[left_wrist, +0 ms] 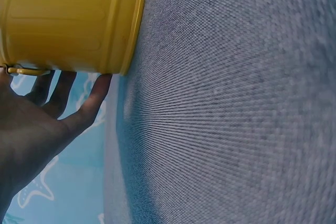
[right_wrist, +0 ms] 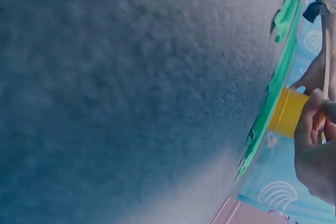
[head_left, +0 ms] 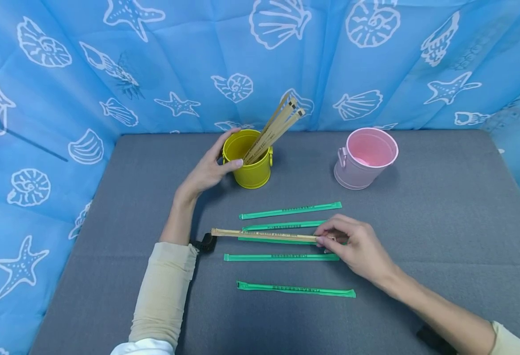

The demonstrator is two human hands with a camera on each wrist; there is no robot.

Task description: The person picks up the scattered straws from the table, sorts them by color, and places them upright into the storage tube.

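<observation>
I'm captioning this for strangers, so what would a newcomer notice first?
Probably the yellow bucket near the back of the table, holding tan packets and gripped by the left hand. Nearer, five green packets lie roughly parallel; above them the right hand pinches another tan packet. A pink bucket stands farther right.

One yellow bucket (head_left: 252, 176) at upper centre and one pink bucket (head_left: 358, 173) at upper right make two buckets. Five green packets (head_left: 295, 289) lie across the middle and lower middle of the frame. One beige packet (head_left: 229, 232) is out singly at centre; in the yellow bucket several more beige packets (head_left: 272, 134) overlap, too closely to count. Two hands show: one left hand (head_left: 211, 170), one right hand (head_left: 353, 246). One desk (head_left: 442, 207) carries everything.
</observation>
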